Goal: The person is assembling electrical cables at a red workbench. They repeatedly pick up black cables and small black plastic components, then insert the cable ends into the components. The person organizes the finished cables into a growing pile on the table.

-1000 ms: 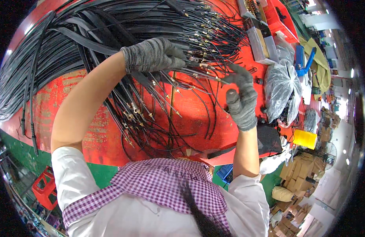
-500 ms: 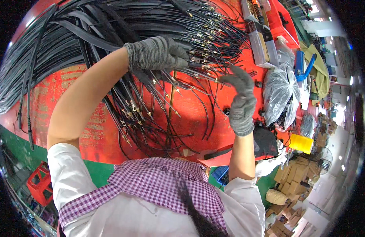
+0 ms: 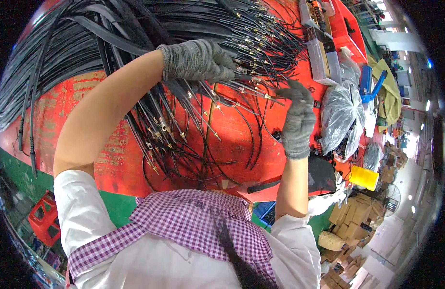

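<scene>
My left hand [image 3: 198,60], in a grey knitted glove, is closed around a bunch of black cables [image 3: 246,89]. Their ends, with small metal fittings, stick out to the right of its fingers. Close by these ends is my right hand [image 3: 298,123], gloved the same way. Its fingers are bent with the tips apart, and I see nothing held in them. More black cables with brass-coloured fittings [image 3: 163,126] hang below my left hand over the red tabletop [image 3: 107,166]. A large bundle of black cables [image 3: 63,53] spreads across the far left.
At the right are open boxes of small parts [image 3: 323,60], a red bin [image 3: 347,29] and a clear plastic bag [image 3: 343,118] with dark pieces. A blue tool [image 3: 372,84], a yellow object [image 3: 364,177] and a black bag [image 3: 322,176] lie near it. A red stool [image 3: 44,219] stands lower left.
My right hand has drawn slightly right, a little away from the cable ends. My left hand has shifted slightly right and up, still closed on the cables.
</scene>
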